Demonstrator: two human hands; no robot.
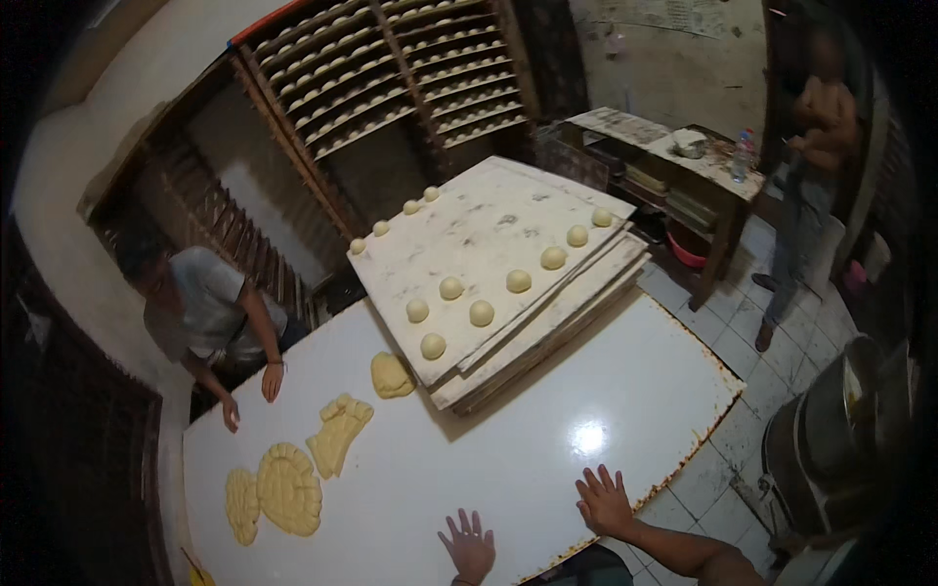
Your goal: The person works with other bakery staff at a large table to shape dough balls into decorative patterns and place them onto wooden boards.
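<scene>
Both my hands lie on the white table (391, 498) with a rust-marked edge, near its front. My left hand (470, 552) rests flat with fingers spread, holding nothing. To its right, close to the table's edge, my right hand (607, 502) is spread on the surface, also with nothing in it. Left of my left hand lie a round, dimpled slab of dough (289, 490) and a narrower dough piece (241, 506). Farther back are a folded dough strip (340, 435) and a dough lump (392, 375). Beyond my hands, floured boards (459, 230) are stacked, the top one carrying several dough balls (518, 281).
A co-worker (210, 303) at the far left has both hands at the table. Another person (819, 166) stands at the far right. Behind is a rack (386, 59) filled with dough balls. A floury side table (713, 168) holds a bottle (743, 156). A large drum (831, 439) stands right.
</scene>
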